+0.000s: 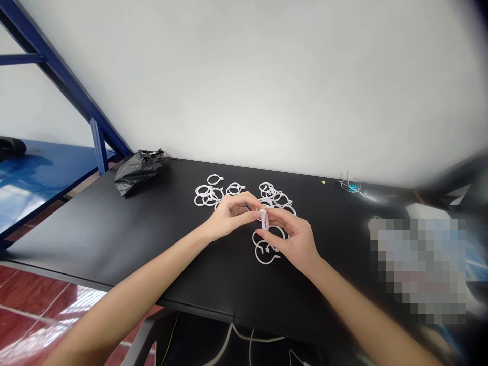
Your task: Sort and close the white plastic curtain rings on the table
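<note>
Both of my hands meet above the desk around a white plastic curtain ring [264, 220], seen nearly edge-on. My left hand [234, 216] pinches its upper end between thumb and fingers. From the other side, my right hand [295, 236] grips it with the thumb low and the fingers behind. Below the right hand lie a few similar rings, one of them an open ring [267, 263] with its ends apart. More white rings [282, 197] overlap behind the hands, partly hidden by them. To the left, another loose group of rings [204, 191] is spread out.
The black desk [183, 249] runs along a white wall. A crumpled black plastic bag [139, 172] sits at the back left. At the back right is a clear round item [351, 185] with something blue in it. A pixelated patch covers objects at the right. Cables hang below the front edge.
</note>
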Action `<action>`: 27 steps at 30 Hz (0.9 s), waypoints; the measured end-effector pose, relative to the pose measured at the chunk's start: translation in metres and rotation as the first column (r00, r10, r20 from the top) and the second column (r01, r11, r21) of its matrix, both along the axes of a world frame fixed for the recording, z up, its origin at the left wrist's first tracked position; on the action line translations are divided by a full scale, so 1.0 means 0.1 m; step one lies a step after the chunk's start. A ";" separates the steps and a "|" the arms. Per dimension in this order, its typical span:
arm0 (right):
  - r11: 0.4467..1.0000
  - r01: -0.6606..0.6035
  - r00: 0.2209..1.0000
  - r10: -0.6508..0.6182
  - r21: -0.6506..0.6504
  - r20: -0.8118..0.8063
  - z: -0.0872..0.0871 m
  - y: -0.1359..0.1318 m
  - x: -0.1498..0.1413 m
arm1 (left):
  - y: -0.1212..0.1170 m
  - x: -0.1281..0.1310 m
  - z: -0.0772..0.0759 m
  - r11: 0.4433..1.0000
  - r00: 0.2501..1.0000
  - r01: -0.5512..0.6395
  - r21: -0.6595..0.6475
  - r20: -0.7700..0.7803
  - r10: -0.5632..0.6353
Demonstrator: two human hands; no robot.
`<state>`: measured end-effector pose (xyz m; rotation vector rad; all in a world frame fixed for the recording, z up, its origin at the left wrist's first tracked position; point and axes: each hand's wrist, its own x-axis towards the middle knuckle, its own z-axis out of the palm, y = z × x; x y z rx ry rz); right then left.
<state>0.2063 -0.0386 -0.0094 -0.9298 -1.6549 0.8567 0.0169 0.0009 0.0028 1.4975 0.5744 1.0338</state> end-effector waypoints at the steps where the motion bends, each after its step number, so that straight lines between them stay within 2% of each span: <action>1: 1.000 0.003 1.000 -0.003 0.000 -0.004 -0.01 0.00 0.00 | 0.00 0.00 0.00 1.000 1.000 0.000 0.000 -0.004 0.000; 6: 0.999 0.021 1.000 -0.021 -0.031 -0.016 -0.06 0.01 -0.01 | 0.00 0.01 -0.02 0.999 0.999 -0.010 0.031 -0.039 0.011; 10: 0.999 0.014 1.000 -0.014 -0.049 -0.005 -0.03 0.00 -0.02 | 0.02 0.01 -0.01 0.997 0.999 -0.031 0.074 -0.025 0.032; 13: 0.999 0.033 0.999 -0.032 -0.040 0.029 0.01 -0.01 -0.01 | 0.07 -0.05 0.03 0.984 0.989 -0.109 0.142 -0.084 0.122; 15: 0.997 0.067 0.996 -0.065 -0.040 0.055 0.04 -0.01 -0.01 | 0.13 -0.14 0.08 0.951 0.959 -0.207 0.230 -0.147 0.244; 16: 0.996 0.084 0.995 -0.081 -0.037 0.064 0.05 -0.02 0.00 | 0.16 -0.20 0.11 0.920 0.928 -0.263 0.292 -0.183 0.324; 18: 0.994 0.108 0.992 -0.106 -0.022 0.067 0.06 -0.02 0.00 | 0.22 -0.32 0.14 0.818 0.825 -0.340 0.463 -0.271 0.496; 20: 0.992 0.123 0.991 -0.122 -0.009 0.061 0.05 -0.02 -0.01 | 0.27 -0.44 0.16 0.706 0.661 -0.293 0.645 -0.397 0.637; 22: 0.991 0.134 0.990 -0.134 -0.010 0.054 0.05 -0.01 -0.01 | 0.31 -0.52 0.15 0.627 0.465 -0.160 0.762 -0.502 0.729; 24: 0.989 0.144 0.989 -0.144 -0.012 0.047 0.04 0.00 0.00 | 0.33 -0.56 0.12 0.589 0.318 -0.039 0.807 -0.549 0.773; 27: 0.988 0.152 0.988 -0.151 -0.007 0.031 0.03 0.00 0.00 | 0.34 -0.56 0.08 0.584 0.238 0.059 0.809 -0.580 0.779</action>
